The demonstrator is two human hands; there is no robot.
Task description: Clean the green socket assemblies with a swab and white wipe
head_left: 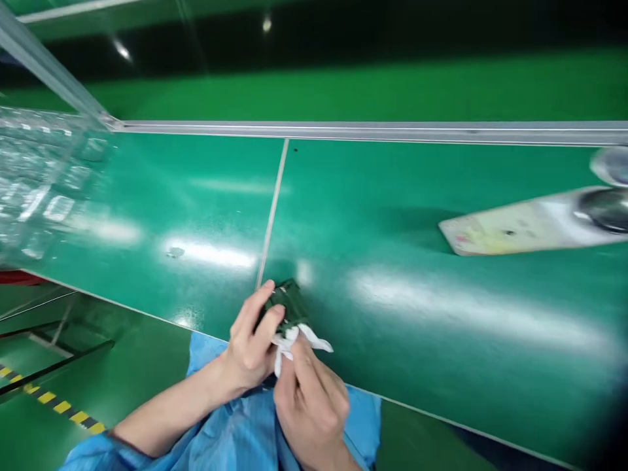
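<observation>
Near the front edge of the green table, my left hand (252,337) is wrapped round a small dark, glossy, block-like piece (290,302), with the thumb and index finger on its left side. Its exact kind I cannot make out. A white wiping cloth (289,340), crumpled, lies against the near end of the piece. My right hand (314,399) pinches this cloth with its fingertips and presses it to the piece. The fingers partly hide both the cloth and the piece.
Many clear plastic pieces (59,206) stand at the far left. On the right is a stained whitish board (495,229) with a dark round object (608,208) on it, both blurred. A metal rail (373,131) borders the table's back; a thin pale seam (273,209) crosses the table.
</observation>
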